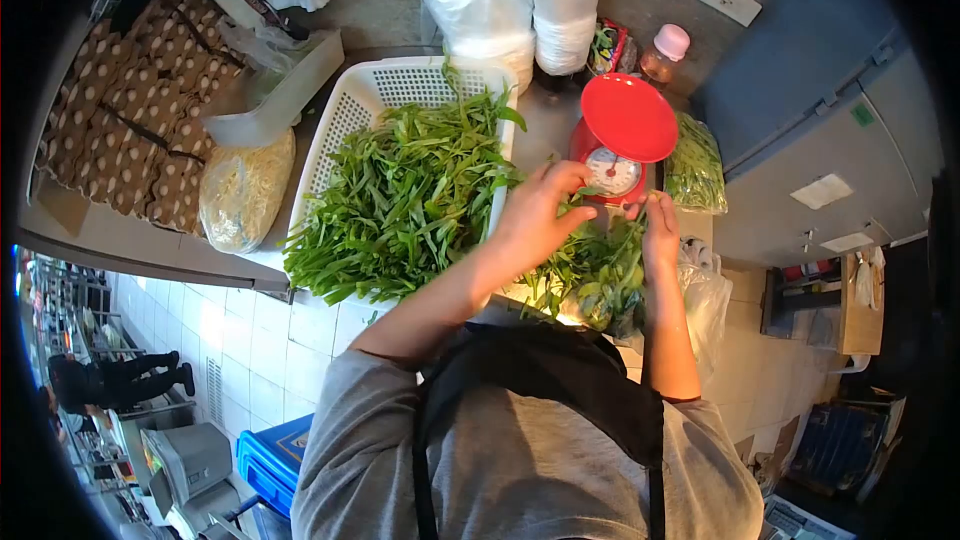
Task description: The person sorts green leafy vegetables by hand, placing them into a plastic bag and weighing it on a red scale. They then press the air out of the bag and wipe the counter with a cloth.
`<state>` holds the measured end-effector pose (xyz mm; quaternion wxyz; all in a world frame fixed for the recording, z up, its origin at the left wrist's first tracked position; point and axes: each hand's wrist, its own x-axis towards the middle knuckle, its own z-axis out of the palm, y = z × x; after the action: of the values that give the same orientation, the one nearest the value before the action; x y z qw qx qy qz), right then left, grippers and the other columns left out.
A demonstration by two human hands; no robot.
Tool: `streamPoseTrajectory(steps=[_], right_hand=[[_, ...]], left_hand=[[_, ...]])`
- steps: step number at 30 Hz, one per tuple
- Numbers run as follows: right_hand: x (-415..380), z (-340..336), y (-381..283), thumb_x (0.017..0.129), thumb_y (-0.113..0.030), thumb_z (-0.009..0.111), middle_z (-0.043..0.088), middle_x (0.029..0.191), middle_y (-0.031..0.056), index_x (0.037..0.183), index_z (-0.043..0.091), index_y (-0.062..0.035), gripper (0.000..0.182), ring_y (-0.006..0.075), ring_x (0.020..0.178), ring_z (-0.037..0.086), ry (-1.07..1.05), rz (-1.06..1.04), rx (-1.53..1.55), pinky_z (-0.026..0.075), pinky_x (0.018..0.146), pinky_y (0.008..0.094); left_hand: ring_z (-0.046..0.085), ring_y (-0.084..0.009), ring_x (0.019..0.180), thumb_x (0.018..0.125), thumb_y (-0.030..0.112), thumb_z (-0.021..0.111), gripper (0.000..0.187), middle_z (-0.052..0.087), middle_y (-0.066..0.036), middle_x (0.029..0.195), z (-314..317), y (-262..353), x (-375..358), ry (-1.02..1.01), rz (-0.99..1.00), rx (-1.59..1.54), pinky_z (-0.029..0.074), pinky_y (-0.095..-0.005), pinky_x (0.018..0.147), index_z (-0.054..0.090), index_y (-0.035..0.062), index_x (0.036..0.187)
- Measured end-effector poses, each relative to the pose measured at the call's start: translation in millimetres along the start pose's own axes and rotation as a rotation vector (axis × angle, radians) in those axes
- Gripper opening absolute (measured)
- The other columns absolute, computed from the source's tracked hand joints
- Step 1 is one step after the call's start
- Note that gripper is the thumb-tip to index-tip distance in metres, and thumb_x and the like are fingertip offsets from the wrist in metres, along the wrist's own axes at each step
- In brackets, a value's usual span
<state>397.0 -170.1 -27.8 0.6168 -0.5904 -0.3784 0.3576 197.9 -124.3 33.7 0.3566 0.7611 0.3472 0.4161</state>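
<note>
My left hand (545,208) has its fingers bent round a bit of green leaf, just in front of the red scale (630,120). Close to it on the right, my right hand (657,230) pinches the stems of some leafy greens. More loose greens (600,270) hang or lie below and between my hands; what supports them is partly hidden. Left of my hands, a white perforated basket (343,105) is heaped with long green leaves (410,190). My left forearm passes over the basket's near right corner.
Egg trays (130,110) and a bag of pale shreds (245,195) sit left of the basket. Behind are wrapped white stacks (485,10) and a pink-capped bottle (665,52). Bagged greens (695,165) lie right of the scale, near a grey cabinet (830,130). A person (120,380) is far left.
</note>
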Motion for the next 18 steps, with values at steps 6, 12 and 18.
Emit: streamPoseTrajectory(steps=[6, 12, 18], right_hand=[[-3, -14, 0, 0.098, -0.022, 0.043, 0.047, 0.066, -0.0003, 0.096, 0.050, -0.0067, 0.017, 0.0091, 0.058, 0.046, 0.013, 0.033, 0.084, 0.042, 0.053, 0.0234], [-3, -3, -1, 0.098, -0.024, 0.045, 0.046, 0.065, -0.0037, 0.099, 0.054, -0.0081, 0.018, 0.0045, 0.054, 0.042, -0.027, 0.100, 0.002, 0.036, 0.046, 0.0196], [-5, -8, -5, 0.098, -0.024, 0.045, 0.046, 0.067, -0.0028, 0.100, 0.054, -0.0076, 0.019, 0.0052, 0.054, 0.042, -0.027, 0.109, 0.004, 0.037, 0.046, 0.0204]], left_hand=[[0.061, -0.0330, 0.086, 0.075, -0.002, 0.061, 0.023, 0.061, -0.014, 0.092, -129, -70, 6, 0.101, 0.008, 0.765, 0.050, -0.0390, 0.077, 0.066, 0.0086, 0.095], [0.061, -0.0329, 0.076, 0.068, -0.002, 0.064, 0.008, 0.061, -0.015, 0.082, -188, -126, -3, -0.204, -0.153, 0.780, 0.048, -0.0410, 0.067, 0.063, 0.0056, 0.071], [0.060, -0.0313, 0.073, 0.065, 0.000, 0.068, 0.015, 0.061, -0.015, 0.075, -197, -130, 2, -0.093, 0.043, 0.689, 0.047, -0.0372, 0.064, 0.061, 0.0026, 0.078]])
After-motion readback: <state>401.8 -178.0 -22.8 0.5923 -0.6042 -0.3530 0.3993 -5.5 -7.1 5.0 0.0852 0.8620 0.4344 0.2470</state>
